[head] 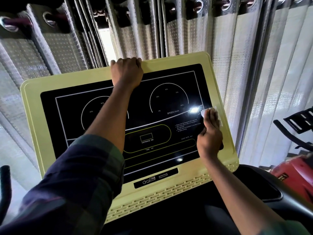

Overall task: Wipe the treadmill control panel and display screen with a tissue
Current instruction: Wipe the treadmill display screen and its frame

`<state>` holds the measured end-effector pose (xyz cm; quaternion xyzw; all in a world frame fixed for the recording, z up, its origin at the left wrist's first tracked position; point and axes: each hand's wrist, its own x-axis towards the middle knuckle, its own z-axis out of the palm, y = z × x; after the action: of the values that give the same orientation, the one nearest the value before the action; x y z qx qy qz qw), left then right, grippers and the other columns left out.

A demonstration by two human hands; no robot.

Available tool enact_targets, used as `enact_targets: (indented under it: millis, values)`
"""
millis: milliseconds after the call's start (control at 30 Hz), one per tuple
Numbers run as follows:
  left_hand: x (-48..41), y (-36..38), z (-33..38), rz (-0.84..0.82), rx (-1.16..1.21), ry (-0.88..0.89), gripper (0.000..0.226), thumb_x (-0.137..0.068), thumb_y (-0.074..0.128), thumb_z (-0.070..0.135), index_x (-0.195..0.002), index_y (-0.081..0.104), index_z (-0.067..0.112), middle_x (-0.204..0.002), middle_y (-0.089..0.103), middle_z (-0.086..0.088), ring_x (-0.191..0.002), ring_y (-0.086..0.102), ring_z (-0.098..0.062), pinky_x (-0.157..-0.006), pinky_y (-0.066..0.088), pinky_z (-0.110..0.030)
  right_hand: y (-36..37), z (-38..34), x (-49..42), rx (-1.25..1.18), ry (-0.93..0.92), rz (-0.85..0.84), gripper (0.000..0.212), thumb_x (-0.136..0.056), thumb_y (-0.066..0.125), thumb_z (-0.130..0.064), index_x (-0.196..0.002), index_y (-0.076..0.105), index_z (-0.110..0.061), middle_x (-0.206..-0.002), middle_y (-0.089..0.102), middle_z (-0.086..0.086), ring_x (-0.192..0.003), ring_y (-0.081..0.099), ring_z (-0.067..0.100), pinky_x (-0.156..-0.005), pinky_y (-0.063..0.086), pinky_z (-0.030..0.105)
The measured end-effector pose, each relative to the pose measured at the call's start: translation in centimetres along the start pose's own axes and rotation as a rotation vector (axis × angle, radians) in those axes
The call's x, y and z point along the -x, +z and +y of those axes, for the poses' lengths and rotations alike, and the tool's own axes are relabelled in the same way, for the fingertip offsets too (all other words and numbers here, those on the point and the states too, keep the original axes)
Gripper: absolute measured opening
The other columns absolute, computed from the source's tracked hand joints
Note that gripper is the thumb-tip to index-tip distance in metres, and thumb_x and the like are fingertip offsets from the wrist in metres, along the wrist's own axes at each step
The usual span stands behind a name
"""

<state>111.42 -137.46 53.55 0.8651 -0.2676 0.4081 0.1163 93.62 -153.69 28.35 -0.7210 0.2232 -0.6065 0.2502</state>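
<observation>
The treadmill control panel has a pale yellow frame around a black display screen with white dial markings. My left hand grips the top edge of the panel, fingers curled over it. My right hand lies flat at the screen's right edge, pressing a white tissue against the screen and frame. Most of the tissue is hidden under my fingers.
Grey eyelet curtains hang right behind the panel. A black pedal and bar of another machine and a red object stand at the right. A black handle shows at the lower left.
</observation>
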Motion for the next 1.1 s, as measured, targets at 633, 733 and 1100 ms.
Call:
enact_targets:
  millis: [633,733,1100]
  values:
    - [0.3,0.3,-0.4,0.044,0.013,0.018,0.049,-0.104,0.026,0.037,-0.109,0.069,0.013,-0.109,0.071,-0.016,-0.103,0.061,-0.036,-0.096,0.034,-0.044,0.1,-6.3,12.2,0.053,-0.132,-0.218,0.075,-0.083,0.049,0.018,-0.152,0.038,-0.011,-0.162,0.032,0.002,-0.151,0.027,0.017,-0.113,0.041,0.048]
    - [0.3,0.4,-0.3,0.045,0.025,0.015,0.048,-0.104,0.027,0.037,-0.108,0.069,0.014,-0.109,0.07,-0.016,-0.103,0.06,-0.036,-0.096,0.033,-0.044,-1.0,-4.5,11.7,0.045,-0.118,-0.197,0.075,-0.083,0.047,0.017,-0.151,0.041,-0.013,-0.161,0.033,0.0,-0.15,0.028,0.016,-0.108,0.047,0.049]
    - [-1.3,-0.8,2.8,-0.132,0.089,-0.109,0.049,-0.098,0.031,0.033,-0.117,0.068,0.009,-0.123,0.063,-0.023,-0.114,0.058,-0.038,-0.095,0.04,-0.042,-3.9,3.7,1.8,0.089,0.025,-0.031,0.067,-0.085,0.049,0.023,-0.145,0.049,-0.008,-0.155,0.039,0.007,-0.145,0.037,0.026,-0.115,0.039,0.05]
